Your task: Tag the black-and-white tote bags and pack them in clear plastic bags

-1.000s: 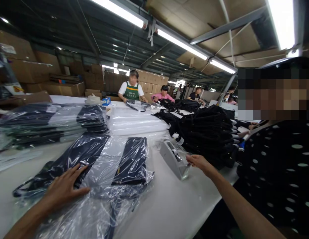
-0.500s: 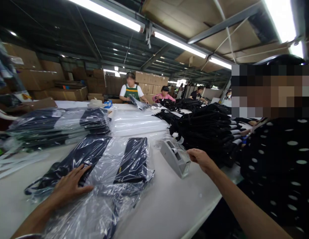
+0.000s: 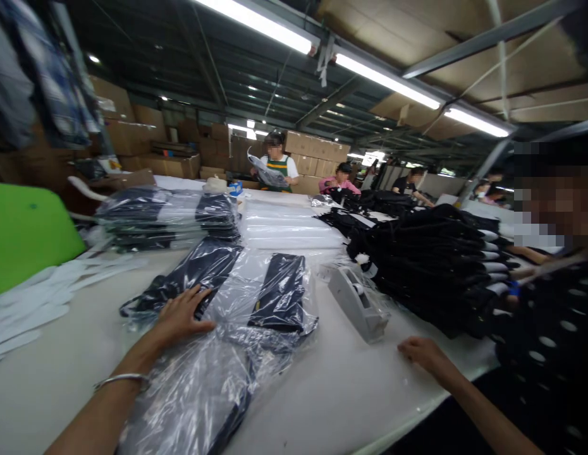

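Note:
My left hand lies spread on a dark garment in a clear plastic bag, at the left-centre of the table. More clear plastic is bunched in front of it, near the table's front. My right hand is closed, fingers curled, above the table just right of a grey tape dispenser. A gap separates the hand from the dispenser. What the right fingers pinch, if anything, is too small to make out.
Bagged garments are stacked behind on the left, beside flat plastic sheets. Black garments are piled at right, near a person in dotted clothing. White strips lie at left; other people work behind.
The view has swung left. My right hand has moved away from the dispenser's end, toward the table's front edge. My left hand still rests on the bag. A person behind has raised a bagged item.

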A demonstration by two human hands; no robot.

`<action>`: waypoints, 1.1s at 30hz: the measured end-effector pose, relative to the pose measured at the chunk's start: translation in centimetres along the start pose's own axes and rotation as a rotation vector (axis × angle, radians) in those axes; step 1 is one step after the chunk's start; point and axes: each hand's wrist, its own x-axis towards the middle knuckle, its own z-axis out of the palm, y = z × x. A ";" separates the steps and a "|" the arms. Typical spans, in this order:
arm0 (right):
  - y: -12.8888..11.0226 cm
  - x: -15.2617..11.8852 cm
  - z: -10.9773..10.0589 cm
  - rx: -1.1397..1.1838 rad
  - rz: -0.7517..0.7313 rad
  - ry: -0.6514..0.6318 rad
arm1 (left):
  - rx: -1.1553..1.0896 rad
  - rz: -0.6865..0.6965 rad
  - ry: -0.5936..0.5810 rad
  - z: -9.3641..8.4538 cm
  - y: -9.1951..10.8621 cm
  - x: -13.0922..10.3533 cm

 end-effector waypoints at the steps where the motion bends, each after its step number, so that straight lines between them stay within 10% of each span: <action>1: -0.5 -0.2 -0.3 -0.037 -0.002 -0.041 | -0.020 0.005 0.012 -0.3 0.4 -0.4; 6: -9.5 -1.8 3.2 -0.144 -0.202 -0.489 | -0.102 0.008 0.013 -1.3 0.8 -1.0; 14: -28.6 -7.4 22.1 -0.362 -0.644 -1.084 | -0.174 0.022 0.024 -1.1 0.2 -1.2; 21: -32.1 -3.6 34.2 -1.037 -1.005 -0.877 | -0.219 0.063 -0.003 -1.6 -0.6 -1.2; 33: -34.0 -3.3 38.2 -1.245 -1.288 -0.772 | -0.316 0.114 0.027 -0.8 -1.9 -1.2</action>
